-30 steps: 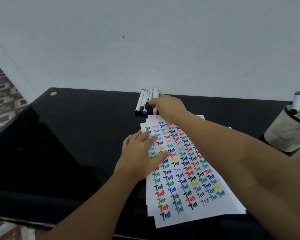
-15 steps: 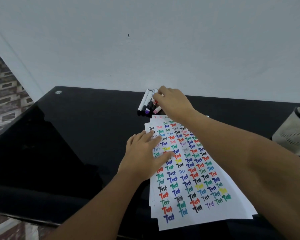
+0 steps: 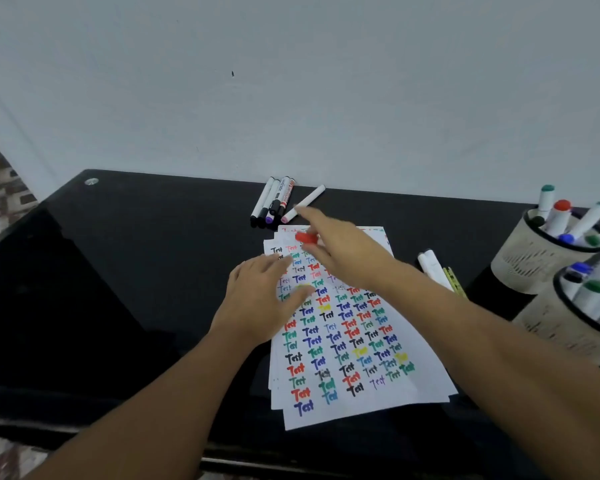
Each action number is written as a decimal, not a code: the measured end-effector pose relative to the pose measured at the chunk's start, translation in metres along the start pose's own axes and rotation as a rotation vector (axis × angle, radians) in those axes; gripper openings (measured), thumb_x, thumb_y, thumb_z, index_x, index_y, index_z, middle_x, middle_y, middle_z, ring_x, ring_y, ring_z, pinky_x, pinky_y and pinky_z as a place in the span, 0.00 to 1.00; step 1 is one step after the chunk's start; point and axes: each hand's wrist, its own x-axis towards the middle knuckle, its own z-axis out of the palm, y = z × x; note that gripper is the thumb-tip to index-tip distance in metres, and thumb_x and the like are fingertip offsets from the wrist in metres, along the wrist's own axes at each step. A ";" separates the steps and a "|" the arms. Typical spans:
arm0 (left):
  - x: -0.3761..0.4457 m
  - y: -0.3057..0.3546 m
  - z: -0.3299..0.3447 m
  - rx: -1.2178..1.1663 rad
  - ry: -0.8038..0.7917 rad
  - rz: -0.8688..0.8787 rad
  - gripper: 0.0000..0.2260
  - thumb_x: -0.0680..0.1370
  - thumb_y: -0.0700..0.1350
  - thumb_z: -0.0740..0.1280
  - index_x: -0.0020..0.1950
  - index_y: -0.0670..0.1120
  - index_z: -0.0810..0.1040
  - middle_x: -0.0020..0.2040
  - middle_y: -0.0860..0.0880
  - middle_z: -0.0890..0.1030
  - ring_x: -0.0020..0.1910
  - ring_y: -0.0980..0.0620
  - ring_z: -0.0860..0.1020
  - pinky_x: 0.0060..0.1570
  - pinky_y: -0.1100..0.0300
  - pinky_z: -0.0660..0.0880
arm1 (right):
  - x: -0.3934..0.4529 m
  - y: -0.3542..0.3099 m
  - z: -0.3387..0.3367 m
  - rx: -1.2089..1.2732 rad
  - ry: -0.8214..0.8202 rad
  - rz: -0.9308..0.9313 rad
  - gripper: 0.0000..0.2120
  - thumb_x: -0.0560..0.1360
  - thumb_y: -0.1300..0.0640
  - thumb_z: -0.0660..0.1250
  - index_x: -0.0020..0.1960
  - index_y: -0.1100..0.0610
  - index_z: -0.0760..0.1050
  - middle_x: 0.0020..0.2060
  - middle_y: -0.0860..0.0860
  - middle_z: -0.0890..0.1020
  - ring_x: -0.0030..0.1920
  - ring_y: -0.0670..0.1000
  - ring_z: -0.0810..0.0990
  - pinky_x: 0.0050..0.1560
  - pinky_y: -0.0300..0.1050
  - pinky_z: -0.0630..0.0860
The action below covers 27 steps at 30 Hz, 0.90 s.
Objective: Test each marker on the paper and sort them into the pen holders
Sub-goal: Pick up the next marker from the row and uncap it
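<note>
A stack of white paper (image 3: 361, 386) covered with coloured "Test" words lies on the black table (image 3: 136, 271). My left hand (image 3: 260, 303) rests flat on the paper's upper left part. Above the paper's top edge my right hand (image 3: 347, 251) grips a marker by its body, its red cap (image 3: 307, 237) pointing left. Several markers (image 3: 272, 202) lie side by side by the wall, and a pink-capped one (image 3: 303, 204) lies slanted beside them. At the right stand two grey pen holders, a far one (image 3: 527, 258) and a near one (image 3: 565, 334), both holding markers.
Two white markers (image 3: 432, 266) and a yellowish one (image 3: 453, 284) lie right of the paper, partly hidden by my right forearm. The white wall (image 3: 291, 98) runs along the table's back edge. Patterned floor (image 3: 0, 188) shows at the left.
My right hand has come back from the row by the wall with a red-capped marker in it. The pink-capped marker now lies slanted apart from the row. My left hand stays on the paper.
</note>
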 end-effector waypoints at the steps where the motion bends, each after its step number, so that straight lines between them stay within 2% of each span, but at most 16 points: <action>1: 0.000 0.001 -0.001 -0.011 0.010 -0.002 0.34 0.77 0.70 0.60 0.78 0.53 0.67 0.74 0.54 0.71 0.75 0.54 0.65 0.76 0.47 0.60 | -0.008 0.003 0.002 -0.015 -0.052 0.030 0.21 0.84 0.47 0.64 0.75 0.49 0.68 0.60 0.49 0.82 0.57 0.50 0.81 0.58 0.49 0.78; 4: -0.001 0.003 -0.002 -0.021 0.022 -0.003 0.31 0.80 0.65 0.62 0.79 0.52 0.64 0.74 0.53 0.71 0.74 0.53 0.66 0.75 0.48 0.62 | -0.029 0.006 0.004 -0.156 -0.118 0.031 0.16 0.84 0.41 0.60 0.67 0.46 0.75 0.52 0.46 0.83 0.51 0.49 0.79 0.52 0.52 0.79; 8: -0.001 0.003 -0.001 -0.042 0.048 0.020 0.29 0.81 0.61 0.63 0.79 0.51 0.65 0.72 0.52 0.73 0.72 0.52 0.68 0.73 0.50 0.63 | -0.046 0.004 0.008 -0.276 -0.177 0.032 0.19 0.87 0.40 0.49 0.73 0.42 0.69 0.51 0.46 0.78 0.49 0.49 0.76 0.47 0.50 0.77; 10: -0.001 0.002 -0.001 -0.044 0.057 0.045 0.27 0.81 0.59 0.64 0.79 0.52 0.66 0.71 0.52 0.75 0.70 0.52 0.69 0.72 0.51 0.65 | -0.050 0.005 0.011 -0.206 -0.181 0.050 0.18 0.87 0.43 0.50 0.73 0.46 0.68 0.52 0.47 0.78 0.50 0.49 0.76 0.51 0.51 0.77; 12: -0.002 0.002 -0.001 -0.037 0.058 0.077 0.25 0.81 0.58 0.64 0.77 0.53 0.69 0.69 0.52 0.76 0.69 0.52 0.70 0.70 0.51 0.67 | -0.051 0.006 0.012 -0.141 -0.173 0.060 0.14 0.87 0.46 0.52 0.68 0.49 0.69 0.51 0.47 0.78 0.49 0.49 0.76 0.53 0.53 0.77; 14: -0.003 0.001 -0.001 -0.033 0.064 0.119 0.23 0.81 0.57 0.65 0.75 0.53 0.71 0.67 0.52 0.77 0.67 0.52 0.71 0.68 0.49 0.70 | -0.048 0.007 0.011 -0.176 -0.158 0.041 0.14 0.87 0.45 0.52 0.66 0.49 0.71 0.49 0.47 0.79 0.47 0.49 0.76 0.51 0.52 0.77; 18: -0.003 -0.004 0.001 -0.025 0.107 0.191 0.19 0.81 0.56 0.65 0.68 0.50 0.79 0.61 0.52 0.81 0.61 0.51 0.75 0.61 0.46 0.75 | -0.046 0.003 0.009 -0.255 -0.190 -0.030 0.17 0.87 0.42 0.50 0.68 0.45 0.71 0.50 0.45 0.80 0.48 0.47 0.78 0.49 0.50 0.79; 23: -0.004 -0.004 0.003 -0.023 0.106 0.230 0.20 0.81 0.58 0.61 0.66 0.50 0.80 0.59 0.53 0.81 0.59 0.51 0.76 0.60 0.50 0.74 | -0.047 0.001 0.007 -0.234 -0.198 -0.042 0.17 0.87 0.41 0.50 0.69 0.42 0.72 0.46 0.44 0.80 0.45 0.47 0.77 0.45 0.48 0.77; 27: -0.003 -0.008 0.004 -0.015 0.099 0.250 0.20 0.81 0.59 0.59 0.63 0.48 0.82 0.57 0.52 0.82 0.58 0.51 0.76 0.59 0.51 0.74 | -0.049 -0.002 0.010 -0.279 -0.148 -0.055 0.17 0.86 0.39 0.49 0.63 0.42 0.73 0.43 0.43 0.80 0.40 0.46 0.78 0.40 0.48 0.78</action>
